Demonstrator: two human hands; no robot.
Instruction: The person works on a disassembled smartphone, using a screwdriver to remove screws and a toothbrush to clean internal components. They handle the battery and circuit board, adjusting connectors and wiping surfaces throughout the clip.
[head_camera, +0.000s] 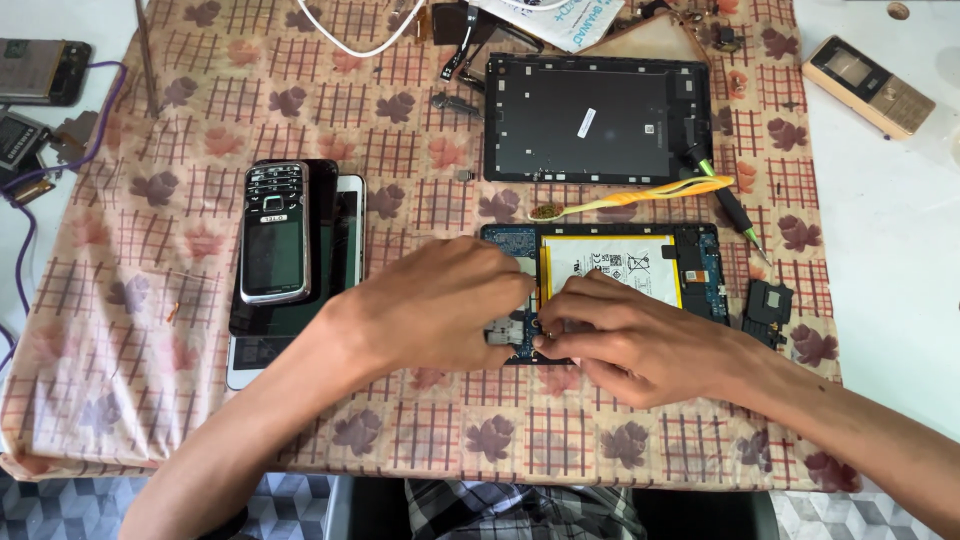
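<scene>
— Both hands on the opened tablet (610, 270)?
— Yes. It lies face down in the middle of the table (880, 230), on the patterned cloth (150, 330). The left hand (440, 305) rests curled over its lower left corner; the right hand (610, 335) pinches at the circuit board there, fingertips close together. What they grip, I cannot tell.
— And nearby?
— Its black back cover (595, 117) above, a toothbrush (630, 197) between, stacked phones (290, 250) to the left.

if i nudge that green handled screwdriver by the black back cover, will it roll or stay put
The green-handled screwdriver looks round and slim, so it would probably roll sideways when nudged. The patterned cloth under it may slow that. Its top end lies under the yellow toothbrush, which might also check it. It likely feels light and stiff.
</scene>
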